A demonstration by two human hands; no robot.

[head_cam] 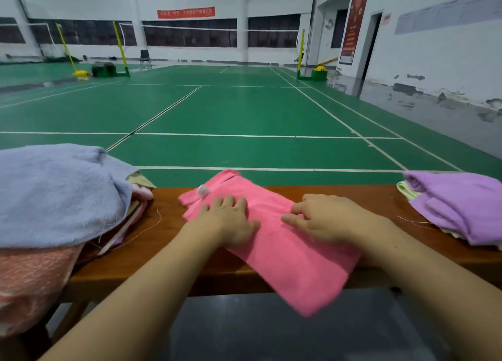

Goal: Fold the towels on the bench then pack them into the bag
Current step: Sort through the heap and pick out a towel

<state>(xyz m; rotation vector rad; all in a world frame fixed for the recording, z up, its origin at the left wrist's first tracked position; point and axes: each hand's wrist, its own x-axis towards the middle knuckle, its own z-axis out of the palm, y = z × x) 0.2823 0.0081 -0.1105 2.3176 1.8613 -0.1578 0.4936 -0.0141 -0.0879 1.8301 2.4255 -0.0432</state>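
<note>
A pink towel (296, 263) lies folded lengthwise across the brown wooden bench (168, 241), its near end hanging over the front edge. A small white tag (203, 191) sits at its far left corner. My left hand (231, 219) presses flat on the towel's left part, fingers spread. My right hand (326, 219) rests on the towel beside it, fingers loosely bent on the cloth. A loose heap of unfolded towels, topped by a pale blue one (59, 195), lies at the left. Folded towels, a purple one (461, 206) on top, are stacked at the right. No bag is visible.
A peach-pink towel (30, 284) hangs off the bench's left end under the heap. Loose threads lie on the bench. Beyond the bench stretches a green badminton court (244, 111) with nets and posts. A dark grey floor (271, 328) shows below the bench.
</note>
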